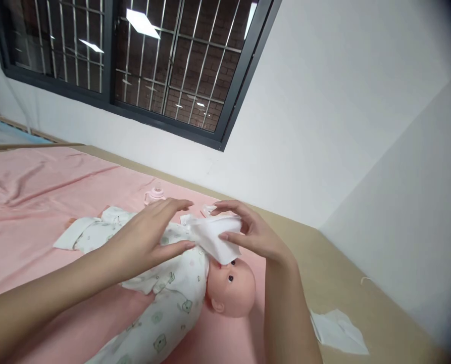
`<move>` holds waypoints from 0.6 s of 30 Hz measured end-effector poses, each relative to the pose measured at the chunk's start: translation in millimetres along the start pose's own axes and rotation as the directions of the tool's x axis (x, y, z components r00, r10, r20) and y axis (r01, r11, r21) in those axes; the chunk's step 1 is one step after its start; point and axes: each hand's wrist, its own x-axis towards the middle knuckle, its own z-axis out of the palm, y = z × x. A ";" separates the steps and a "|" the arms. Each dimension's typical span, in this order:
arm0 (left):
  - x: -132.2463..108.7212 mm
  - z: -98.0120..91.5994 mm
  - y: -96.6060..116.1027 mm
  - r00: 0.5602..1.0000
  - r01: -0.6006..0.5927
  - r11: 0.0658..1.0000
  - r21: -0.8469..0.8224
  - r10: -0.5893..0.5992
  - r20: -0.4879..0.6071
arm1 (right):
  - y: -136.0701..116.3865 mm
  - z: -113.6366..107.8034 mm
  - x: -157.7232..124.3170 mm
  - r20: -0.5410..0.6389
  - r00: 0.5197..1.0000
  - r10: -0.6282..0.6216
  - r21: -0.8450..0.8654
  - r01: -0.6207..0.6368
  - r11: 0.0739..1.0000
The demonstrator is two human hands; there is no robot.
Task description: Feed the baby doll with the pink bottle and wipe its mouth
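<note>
A baby doll (pixel 233 290) in white clothes with a green bear print (pixel 183 298) lies on a pink sheet, its head toward the right. Above its chin and chest, my right hand (pixel 248 227) pinches a white tissue (pixel 219 240) between thumb and fingers. The tissue covers the lower part of the doll's face. On the other side, my left hand (pixel 160 232) hovers over the doll's body, thumb and fingers apart, with nothing between them. Behind the tissue, a small white item (pixel 208 210) is partly hidden.
A pink baby bottle (pixel 155 194) stands beyond my left hand. Another white tissue (pixel 341 331) lies on the tan surface (pixel 312 268) at the lower right. The pink sheet (pixel 39 202) stretches left. White walls and a barred window (pixel 172 60) bound the far side.
</note>
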 end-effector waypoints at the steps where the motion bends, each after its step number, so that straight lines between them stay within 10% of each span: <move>1: 8.1 -0.6 5.1 0.997 0.015 0.999 -0.031 -0.012 0.076 | -9.2 4.2 -0.9 0.026 0.999 -0.021 -0.024 0.022 0.999; 9: 52.9 8.8 12.9 0.813 0.239 0.913 -0.332 -0.001 0.582 | -29.5 1.3 -15.8 -0.036 0.998 -0.045 -0.055 0.043 0.998; 18: 53.1 29.6 9.5 0.981 -0.134 0.811 -0.570 0.191 0.041 | -13.0 10.5 -6.0 -0.177 0.980 0.089 0.182 -0.057 0.982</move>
